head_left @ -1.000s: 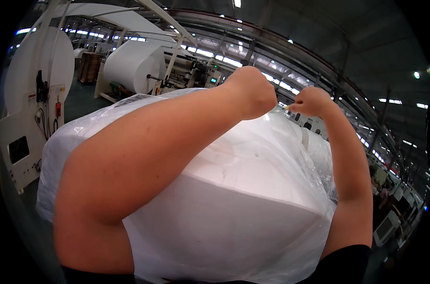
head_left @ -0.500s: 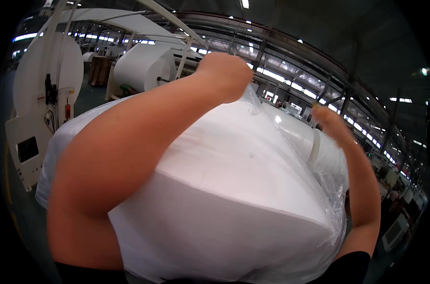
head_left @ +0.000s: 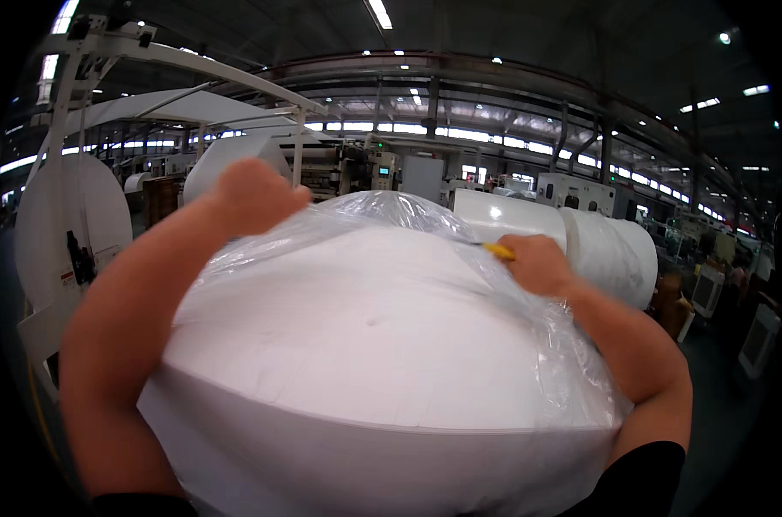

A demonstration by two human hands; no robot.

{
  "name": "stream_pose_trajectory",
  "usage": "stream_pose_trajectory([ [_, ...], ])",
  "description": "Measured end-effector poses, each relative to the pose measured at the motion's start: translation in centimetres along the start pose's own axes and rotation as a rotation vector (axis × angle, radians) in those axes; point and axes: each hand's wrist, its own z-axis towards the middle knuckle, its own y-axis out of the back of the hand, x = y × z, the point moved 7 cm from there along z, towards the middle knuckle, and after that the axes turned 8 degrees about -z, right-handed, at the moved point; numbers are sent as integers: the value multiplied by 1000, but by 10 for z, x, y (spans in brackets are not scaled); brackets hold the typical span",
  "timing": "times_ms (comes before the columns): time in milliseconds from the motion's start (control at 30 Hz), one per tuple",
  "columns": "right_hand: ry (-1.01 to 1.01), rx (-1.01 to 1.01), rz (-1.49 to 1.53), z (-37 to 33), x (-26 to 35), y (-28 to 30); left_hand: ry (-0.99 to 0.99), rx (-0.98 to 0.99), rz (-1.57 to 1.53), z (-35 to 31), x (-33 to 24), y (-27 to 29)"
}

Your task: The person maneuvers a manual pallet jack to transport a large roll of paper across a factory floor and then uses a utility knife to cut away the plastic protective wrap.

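A huge white paper roll fills the space right in front of me, with clear plastic film draped over its far side and right side. My left hand is closed in a fist at the upper left of the roll, gripping the film, which stretches rightward from it. On the right, my right hand is wrapped round a yellow-handled knife. Its thin tip points left, at the film over the roll's far right edge; whether it touches the film I cannot tell.
Film-wrapped white rolls lie beyond my right hand. To the left stands a pale machine frame with a large upright roll. Another roll sits behind my left hand. Grey box-shaped units stand on the floor at right.
My left hand has moved left and down, with the film now spread across the roll's far side. My right hand has come down and inward with the knife. The view has levelled.
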Motion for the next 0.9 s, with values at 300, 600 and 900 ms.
stream_pose_trajectory([
  [300, -687, 186, -450, -160, -275, -49, 283, -184, 461, -205, 126, -100],
  [600, -484, -17, -392, -70, -171, -15, 591, 186, 29, -127, 107, -61],
  [900, -824, 435, -810, -217, -294, -34, 760, 401, 201, -317, 177, -153],
])
